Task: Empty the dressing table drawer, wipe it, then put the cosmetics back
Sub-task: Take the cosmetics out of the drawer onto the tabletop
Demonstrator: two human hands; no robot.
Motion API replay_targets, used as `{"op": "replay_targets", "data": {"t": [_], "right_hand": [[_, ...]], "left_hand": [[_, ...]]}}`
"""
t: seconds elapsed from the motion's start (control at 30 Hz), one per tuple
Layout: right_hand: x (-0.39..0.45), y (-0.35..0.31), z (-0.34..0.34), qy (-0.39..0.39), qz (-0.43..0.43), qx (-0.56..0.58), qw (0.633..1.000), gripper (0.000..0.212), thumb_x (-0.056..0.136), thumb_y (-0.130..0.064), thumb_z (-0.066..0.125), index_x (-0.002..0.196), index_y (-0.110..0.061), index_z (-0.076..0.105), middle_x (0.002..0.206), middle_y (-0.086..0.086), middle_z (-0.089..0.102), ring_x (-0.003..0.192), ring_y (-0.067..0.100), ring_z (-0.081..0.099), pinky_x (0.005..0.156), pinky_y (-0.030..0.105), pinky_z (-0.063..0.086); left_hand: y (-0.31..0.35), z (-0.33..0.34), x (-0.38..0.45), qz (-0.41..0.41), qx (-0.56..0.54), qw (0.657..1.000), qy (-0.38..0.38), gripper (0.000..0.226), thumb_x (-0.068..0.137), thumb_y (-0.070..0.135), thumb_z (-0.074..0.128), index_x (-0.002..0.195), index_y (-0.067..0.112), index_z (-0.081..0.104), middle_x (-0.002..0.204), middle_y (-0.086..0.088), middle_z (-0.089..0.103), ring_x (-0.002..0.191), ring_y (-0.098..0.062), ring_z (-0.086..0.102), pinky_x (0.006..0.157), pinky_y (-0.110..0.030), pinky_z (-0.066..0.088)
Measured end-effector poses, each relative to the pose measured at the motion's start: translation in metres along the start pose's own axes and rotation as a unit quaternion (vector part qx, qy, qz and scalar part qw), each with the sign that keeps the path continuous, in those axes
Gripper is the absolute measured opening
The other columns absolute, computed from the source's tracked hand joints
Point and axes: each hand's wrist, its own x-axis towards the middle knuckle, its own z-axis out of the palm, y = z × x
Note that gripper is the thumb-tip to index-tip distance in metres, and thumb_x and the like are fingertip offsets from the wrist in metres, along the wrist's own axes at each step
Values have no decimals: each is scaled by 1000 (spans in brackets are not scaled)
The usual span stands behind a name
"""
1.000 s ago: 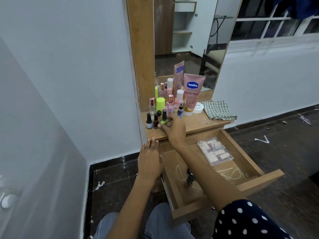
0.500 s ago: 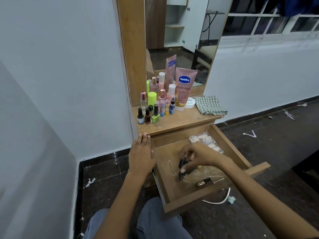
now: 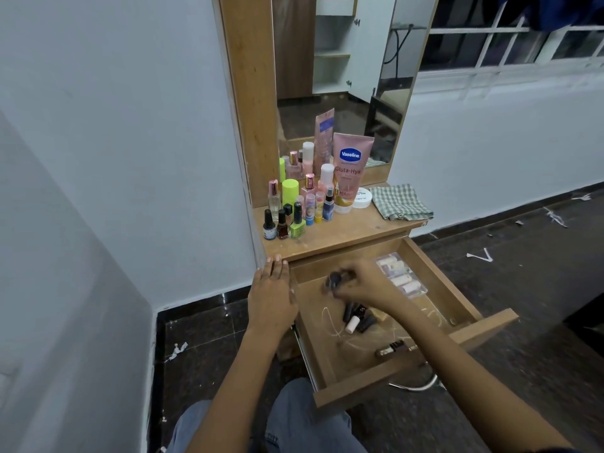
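Over the drawer (image 3: 490, 325), the right hand (image 3: 362, 286) gripped a dark bottle (image 3: 336, 279). It had lifted since before, when it was lower. The left hand (image 3: 271, 295) lay flat.

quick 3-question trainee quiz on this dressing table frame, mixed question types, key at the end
1. True or false: the drawer is already empty.
2. What lies at the right end of the tabletop? A) a comb B) checked cloth C) a sponge
3. Which hand is lifting a small dark item out of the drawer?

Key: 1 false, small bottles remain inside. 2 B. 3 right hand; the left hand rests flat at the drawer's side.
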Motion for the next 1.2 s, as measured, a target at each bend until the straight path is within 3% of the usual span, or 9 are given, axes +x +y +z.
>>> {"op": "replay_targets", "data": {"t": [0.1,0.17,0.27,0.43,0.63,0.8,0.93,1.07,1.2], "right_hand": [[26,-24,-9,168,-8,29,985,17,70,-21,81,76,-20,65,69,-11,62,64,-2,56,59,8,41],[46,-34,-12,228,-2,29,973,17,71,-20,78,77,-16,63,68,-8,60,62,0,54,54,10,37],[70,-38,-7,238,43,2,970,19,73,-20,75,75,-16,57,68,-5,56,63,8,50,52,16,31],[90,-36,5,269,74,19,960,20,73,-22,76,84,-9,65,79,4,67,76,18,62,67,34,52],[91,-30,10,261,47,29,964,20,74,-16,79,85,-14,62,76,-4,62,71,12,60,68,28,54],[72,-13,-5,266,7,38,963,22,73,-13,79,91,-9,68,81,1,69,71,10,64,70,23,55],[32,16,-14,158,-30,-42,986,14,75,-18,78,86,-16,70,78,-5,70,72,6,64,70,28,56],[7,50,-14,51,58,-157,985,18,76,-20,73,92,-13,67,88,1,68,82,14,61,75,34,52],[3,61,7,-59,82,-252,962,34,84,-15,60,118,-18,62,116,7,63,103,25,59,87,33,47]], "left_hand": [[0,0,0,-3,-2,1000,1,60,97,25,39,150,9,17,158,-9,15,146,-23,11,118,-34,10],[1,-1,0,-6,-6,1000,0,60,97,25,40,150,9,17,158,-9,15,146,-23,11,119,-35,11],[0,-1,0,-5,-7,1000,-2,60,97,25,39,150,9,16,158,-9,15,146,-23,10,119,-35,12],[0,0,0,-3,-4,1000,-2,60,97,25,37,150,9,15,158,-9,14,146,-23,10,119,-35,11],[1,0,0,0,7,1000,2,59,97,24,37,150,8,16,158,-9,15,146,-23,10,118,-34,11],[0,0,0,3,10,1000,0,59,97,24,36,150,8,16,158,-10,15,146,-22,10,118,-34,10],[-1,3,1,7,8,1000,0,59,97,24,36,150,8,16,158,-10,14,146,-23,10,118,-34,10],[-2,4,1,9,4,1000,3,59,97,25,36,150,8,17,158,-10,14,146,-23,9,119,-35,11],[-1,2,0,3,2,1000,2,59,97,25,36,150,8,17,158,-9,14,146,-22,9,119,-35,10]]}}
